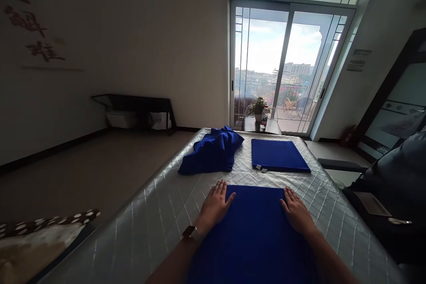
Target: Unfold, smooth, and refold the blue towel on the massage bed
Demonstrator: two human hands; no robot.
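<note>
A blue cloth (pixel 256 235) lies flat before me on a quilted silver mattress (pixel 159 204), its near end running out of the picture. My left hand (pixel 215 202) rests open at the cloth's far left corner, fingers stretched forward and thumb on the fabric. At the far right corner my right hand (pixel 295 207) also lies open, its fingers along the edge. Beyond them, a crumpled blue cloth (pixel 214 151) is heaped on the left. To its right sits a neatly folded blue cloth (pixel 279 154) with small white tags at its near edge.
Past the mattress stands a small dark table (pixel 249 125) with a potted plant (pixel 258 107) and a bottle (pixel 264 118), before a sliding glass door (pixel 289 66). A black rack (pixel 140 103) is by the left wall. Dark seating (pixel 399 177) stands close on the right.
</note>
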